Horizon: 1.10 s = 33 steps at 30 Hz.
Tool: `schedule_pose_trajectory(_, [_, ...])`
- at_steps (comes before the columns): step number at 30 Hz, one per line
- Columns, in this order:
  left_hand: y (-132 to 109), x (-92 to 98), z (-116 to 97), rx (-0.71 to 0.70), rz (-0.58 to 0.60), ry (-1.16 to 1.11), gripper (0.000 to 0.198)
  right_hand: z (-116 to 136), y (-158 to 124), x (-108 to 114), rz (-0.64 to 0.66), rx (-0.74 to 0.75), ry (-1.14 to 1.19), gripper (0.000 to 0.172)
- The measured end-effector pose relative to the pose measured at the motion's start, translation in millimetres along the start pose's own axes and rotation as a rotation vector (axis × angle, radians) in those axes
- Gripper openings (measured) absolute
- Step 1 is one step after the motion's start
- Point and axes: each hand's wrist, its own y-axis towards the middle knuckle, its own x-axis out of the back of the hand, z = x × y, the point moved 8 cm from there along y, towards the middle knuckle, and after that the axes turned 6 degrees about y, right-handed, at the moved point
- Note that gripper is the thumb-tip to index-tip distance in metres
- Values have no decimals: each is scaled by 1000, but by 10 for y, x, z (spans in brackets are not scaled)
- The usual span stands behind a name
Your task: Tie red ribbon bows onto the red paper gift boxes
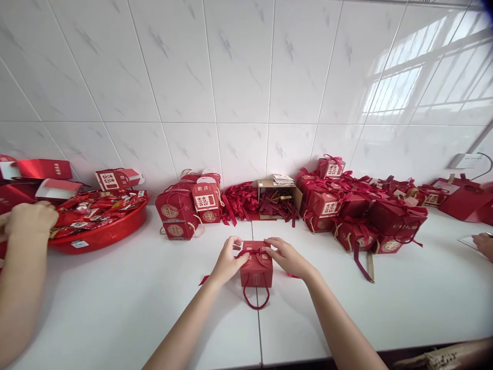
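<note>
A small red gift box (256, 271) stands on the white table (127, 303) in front of me, a red cord loop hanging from its front. A red ribbon (251, 252) lies across its top. My left hand (228, 259) pinches the ribbon at the box's top left. At the top right, my right hand (288, 256) pinches the ribbon as well. Both hands rest against the box's lid.
A red basin (100, 234) of red packets sits at left, where another person's hand (31, 220) reaches. Red boxes (188, 208) stand behind, then loose ribbons (241, 200), a cardboard box (278, 199) and a pile of tied boxes (358, 210). Another hand (484, 244) shows at far right.
</note>
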Motion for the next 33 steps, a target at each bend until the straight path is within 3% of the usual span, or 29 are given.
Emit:
schedule_pose_trajectory(4, [14,-52,116,117,107,-47,28,-317,-30,6,-85,-221,88,57])
schedule_pose_trajectory(8, [11,-77,176,187,230,-53,36,-401,-32,47,-123,-296,163,42])
schedule_pose_trajectory(13, [-3,93,225,202,203,-22,53,-434,-56,101,-102,-321,254,48])
schedule_pose_trajectory(19, [-8,189,221,121,116,16,44,-385,-107,91,-4,-313,485,43])
schedule_pose_trajectory(25, [-18,297,-98,-70,-88,84,12,-225,-93,97,49,-315,706,40])
schedule_pose_trajectory(30, [-100,-35,-654,-383,19,197,13,-113,-37,124,73,-315,742,32])
schedule_pose_trajectory(33, [-104,-207,-794,-439,26,285,11,-71,-28,149,77,-315,736,28])
